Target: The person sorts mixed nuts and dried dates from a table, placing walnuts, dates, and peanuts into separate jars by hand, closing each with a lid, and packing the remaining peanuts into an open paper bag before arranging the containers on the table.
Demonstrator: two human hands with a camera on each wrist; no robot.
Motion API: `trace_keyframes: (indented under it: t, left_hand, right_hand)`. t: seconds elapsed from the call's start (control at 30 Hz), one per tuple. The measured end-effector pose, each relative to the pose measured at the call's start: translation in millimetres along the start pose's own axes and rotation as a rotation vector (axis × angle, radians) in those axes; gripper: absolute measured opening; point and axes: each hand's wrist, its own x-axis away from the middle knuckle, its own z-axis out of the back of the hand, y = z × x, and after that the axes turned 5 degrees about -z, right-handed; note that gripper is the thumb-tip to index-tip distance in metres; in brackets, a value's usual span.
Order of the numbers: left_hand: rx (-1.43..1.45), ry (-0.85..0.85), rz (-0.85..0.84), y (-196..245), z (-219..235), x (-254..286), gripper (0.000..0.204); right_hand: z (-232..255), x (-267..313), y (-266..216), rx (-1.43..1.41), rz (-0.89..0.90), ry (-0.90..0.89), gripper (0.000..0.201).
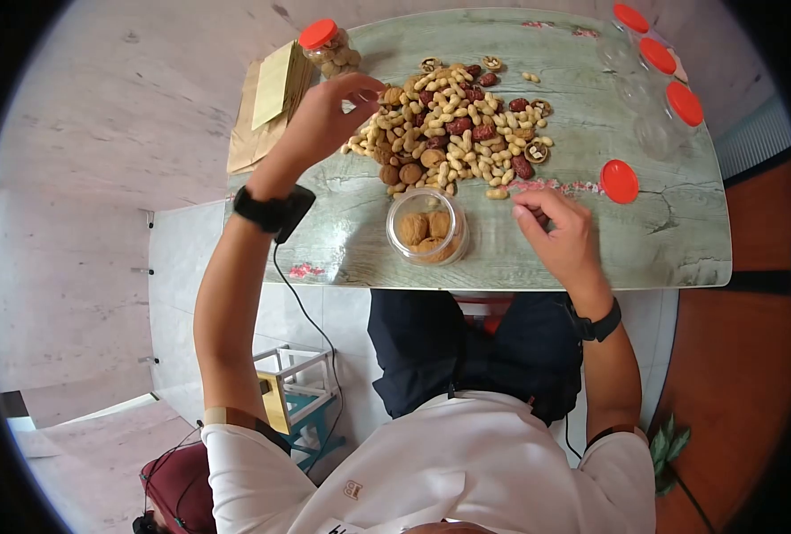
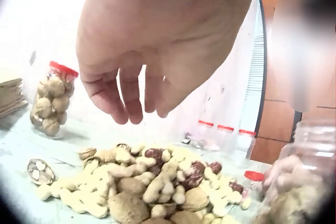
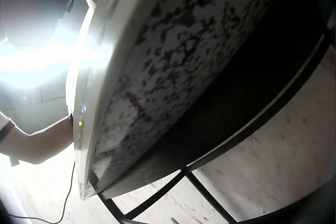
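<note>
My left hand hovers at the left side of a heap of peanuts, walnuts and red dates. Its fingers bend down loosely, and the left wrist view shows the fingertips above the heap with nothing between them. In front of the heap stands a lidless clear jar with several walnuts inside. To the right of that jar, my right hand has loosely curled fingers and nothing visible in them. A single peanut lies close to its fingertips.
A red-lidded jar of walnuts stands at the back left beside brown paper bags. Three clear jars with red lids line the right back edge. A loose red lid lies nearer. The right wrist view mostly shows the table's underside.
</note>
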Motion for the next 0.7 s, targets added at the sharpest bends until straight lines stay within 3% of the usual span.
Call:
trace_keyframes:
  t: [0.1, 0.17, 0.2, 0.43, 0.53, 0.7]
  left_hand:
    - [-0.106, 0.03, -0.019, -29.3, -24.2, -20.6, 0.029]
    - [-0.336, 0.016, -0.13, -40.0, -35.1, -32.9, 0.035]
    - [-0.336, -0.018, -0.067, -38.5, -39.5, -38.3, 0.037]
    - [-0.402, -0.173, -0.067, -43.9, -50.0, -58.9, 0.057]
    - [-0.46, -0.13, -0.169, -46.1, -55.3, -55.1, 0.055]
    - [-0.468, -0.121, -0.179, -50.5, -56.9, -53.3, 0.054]
  right_hand:
    - [2.8, -0.5, -6.1, -0.007, -0.05, -0.033, 0.011]
    - [3.4, -1.0, -8.2, -0.008, -0.043, -0.027, 0.011]
    - [3.7, -1.4, -8.7, -0.011, -0.04, -0.025, 0.011]
    - [3.3, -1.6, -1.7, 0.012, 0.026, -0.009, 0.011]
    - [3.1, -1.1, -1.7, 0.018, 0.034, -0.017, 0.011]
    - [2.2, -0.8, -1.6, -0.012, 0.017, -0.03, 0.011]
